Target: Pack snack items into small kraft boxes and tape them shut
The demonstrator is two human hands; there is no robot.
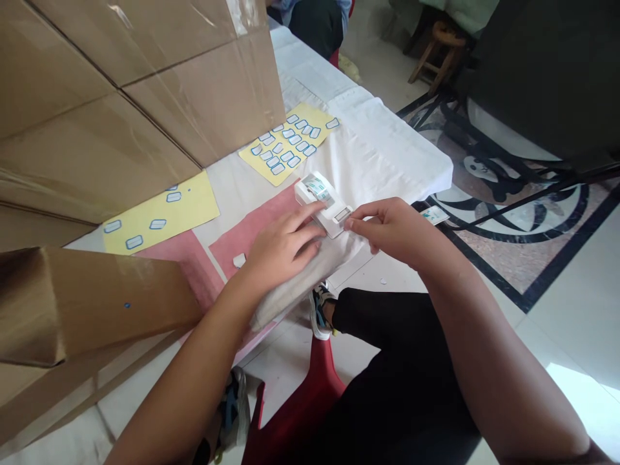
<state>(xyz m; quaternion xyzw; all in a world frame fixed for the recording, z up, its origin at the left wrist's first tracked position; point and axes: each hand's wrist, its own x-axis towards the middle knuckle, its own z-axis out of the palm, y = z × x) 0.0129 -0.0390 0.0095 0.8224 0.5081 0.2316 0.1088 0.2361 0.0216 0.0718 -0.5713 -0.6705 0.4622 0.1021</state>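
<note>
A small white device (320, 201) with a green-and-white patterned sheet on top and a small rectangular window at its near end sits by the table's edge. My left hand (283, 248) lies against its left side, index fingertip on the casing and the other fingers stretched out loosely. At the near right end, my right hand (382, 223) has thumb and index finger pinched together next to the window. Whatever is between those fingertips is too small to make out. A white scrap (239, 260) lies just left of my left hand on a red sheet (237, 229).
Large cardboard boxes (145, 116) rise at the left; a brown carton (116, 303) is nearer. Yellow sheets (188, 200) carry blue-edged white labels. A patterned card (434, 215) shows beyond my right wrist. A red stool (310, 394) is beneath me. Another person (317, 26) sits beyond the table.
</note>
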